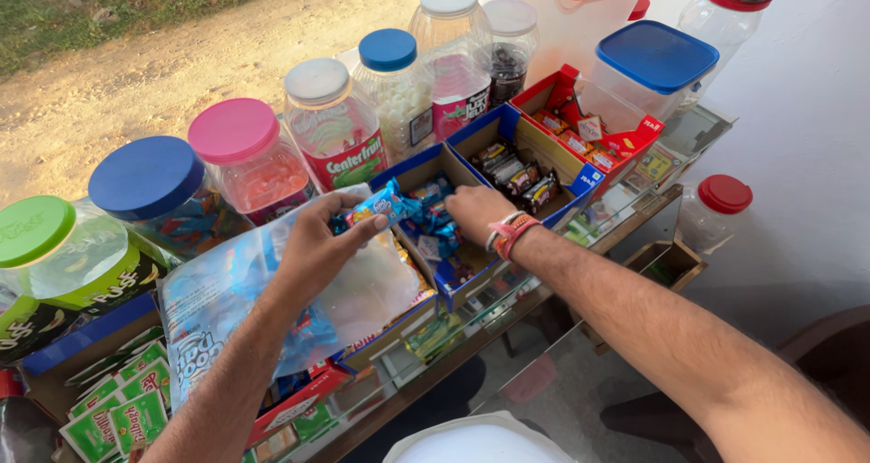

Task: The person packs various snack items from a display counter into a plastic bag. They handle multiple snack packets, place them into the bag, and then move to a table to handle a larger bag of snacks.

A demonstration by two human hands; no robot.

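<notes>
My left hand grips a clear plastic bag with blue print at its open top and pinches a small blue wrapped sweet between thumb and fingers. My right hand, with red and white thread bands at the wrist, reaches down into a blue cardboard box of blue wrapped sweets. Its fingers are curled among the sweets; what they hold is hidden.
A row of plastic jars lines the back: green lid, blue lid, pink lid, white lid, blue lid. A second blue box, a red box, a blue-lidded tub and green packets sit on the glass counter.
</notes>
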